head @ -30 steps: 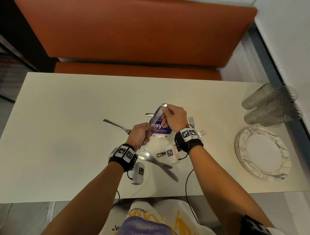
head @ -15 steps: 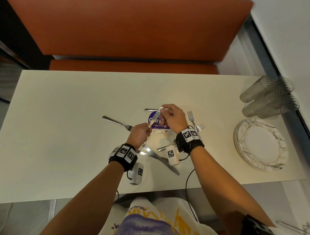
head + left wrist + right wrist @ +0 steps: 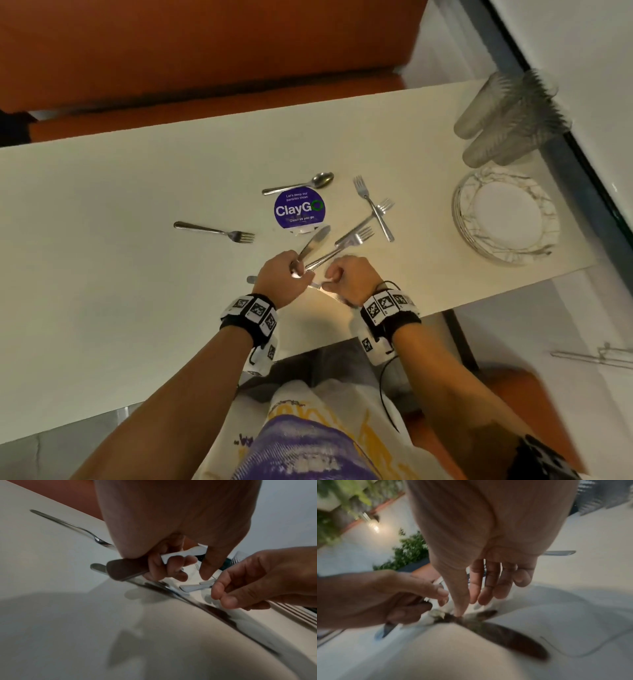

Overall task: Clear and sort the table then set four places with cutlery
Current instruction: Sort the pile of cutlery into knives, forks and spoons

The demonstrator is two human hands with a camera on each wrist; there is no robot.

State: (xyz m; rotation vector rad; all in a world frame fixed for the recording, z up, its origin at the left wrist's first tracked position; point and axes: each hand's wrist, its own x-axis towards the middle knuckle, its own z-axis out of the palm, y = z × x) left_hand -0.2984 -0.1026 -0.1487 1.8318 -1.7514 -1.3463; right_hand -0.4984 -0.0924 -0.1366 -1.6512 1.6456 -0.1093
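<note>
My left hand grips a table knife by its handle, blade pointing up and away; the left wrist view shows my fingers curled round it. Under both hands a second knife lies flat on the cream table. My right hand hovers over that knife with loosely extended fingers, and its thumb tip touches the metal. Loose on the table are a spoon, a fork at left, two crossed forks, and a fork close to my left hand.
A round purple ClayGo sticker marks the table's middle. A stack of white patterned plates and several clear cups lying on their sides sit at the right end. An orange bench runs behind the table.
My right hand has let go of the raised knife and dropped to the knife lying near the front edge. The left hand has come down and nearer with its knife. The head view has swung.
</note>
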